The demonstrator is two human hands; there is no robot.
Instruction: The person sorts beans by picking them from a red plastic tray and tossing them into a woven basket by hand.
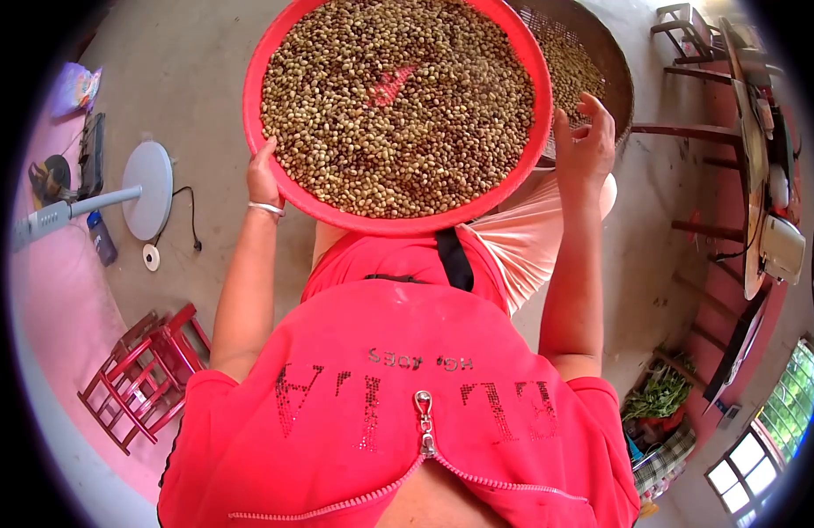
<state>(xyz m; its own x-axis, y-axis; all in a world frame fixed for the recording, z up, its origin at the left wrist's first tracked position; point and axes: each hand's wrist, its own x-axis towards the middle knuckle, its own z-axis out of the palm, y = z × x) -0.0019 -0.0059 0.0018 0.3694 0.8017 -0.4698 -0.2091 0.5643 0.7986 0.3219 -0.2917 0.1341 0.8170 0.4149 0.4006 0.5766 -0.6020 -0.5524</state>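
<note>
A wide, round red tray (337, 214) rests over my lap, full of small brown and greenish seeds (407, 150) that look like beans. A small patch of its red bottom shows through near the middle. My left hand (264, 179), with a bracelet at the wrist, grips the tray's left rim, its thumb on top and its other fingers hidden underneath. Just off the right rim, my right hand (586, 145) is raised with fingers curled and apart, holding nothing. Beyond it, a woven basket (623, 88) holds more of these seeds (565, 70), partly covered by the tray.
On the left are a standing fan's round base (148, 189), a black cord, a blue bottle (101, 238) and red wooden stools (147, 378). Along the right stand a wooden table (746, 158), a chair (684, 31) and a pile of green leaves (658, 392).
</note>
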